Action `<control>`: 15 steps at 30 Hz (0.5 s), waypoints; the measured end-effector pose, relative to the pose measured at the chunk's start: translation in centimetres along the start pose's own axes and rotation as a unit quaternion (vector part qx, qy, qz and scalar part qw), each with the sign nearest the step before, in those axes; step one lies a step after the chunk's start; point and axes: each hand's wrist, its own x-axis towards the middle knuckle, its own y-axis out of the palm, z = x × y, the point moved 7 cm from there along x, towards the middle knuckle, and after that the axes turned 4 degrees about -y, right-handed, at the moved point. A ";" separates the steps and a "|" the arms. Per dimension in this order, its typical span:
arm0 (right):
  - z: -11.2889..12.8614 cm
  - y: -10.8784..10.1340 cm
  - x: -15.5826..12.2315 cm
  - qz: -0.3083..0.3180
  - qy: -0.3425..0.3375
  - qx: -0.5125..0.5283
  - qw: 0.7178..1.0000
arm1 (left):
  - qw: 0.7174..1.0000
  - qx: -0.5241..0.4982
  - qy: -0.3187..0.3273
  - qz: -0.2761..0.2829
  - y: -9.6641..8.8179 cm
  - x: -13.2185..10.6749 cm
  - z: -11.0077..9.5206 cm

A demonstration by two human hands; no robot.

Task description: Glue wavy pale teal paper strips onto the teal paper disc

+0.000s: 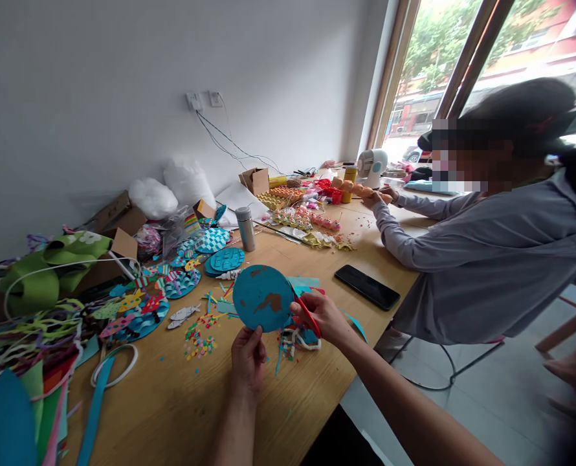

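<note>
A round blue disc (249, 307) with brown patches, seemingly paper or card, is held up over the table. My left hand (249, 359) pinches its lower edge between thumb and fingers. Closed around the red handles of a pair of scissors (311, 318), my right hand (327, 317) is at the disc's right edge; the blades are mostly hidden there. Below and behind lie blue paper scraps (305, 283), thin coloured strips and a heap of small colourful paper bits (201, 335). A white glue tube (230, 275) lies just behind the disc.
A black phone (367, 287) lies to the right, a grey bottle (245, 229) stands behind. Decorated blue discs (226, 260), ribbons (96, 414) and paper fish (184, 316) crowd the left. At right a co-worker (482, 213) handles an orange bumpy strip (358, 188).
</note>
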 end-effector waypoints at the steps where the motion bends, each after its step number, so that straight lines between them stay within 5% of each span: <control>1: 0.0 0.0 0.0 -0.001 0.000 0.005 1.000 | 1.000 0.001 0.002 -0.001 0.0 0.0 0.0; 15: -0.8 -0.6 0.3 -0.035 -0.020 -0.046 0.998 | 1.000 -0.002 0.007 -0.019 -0.3 0.0 0.1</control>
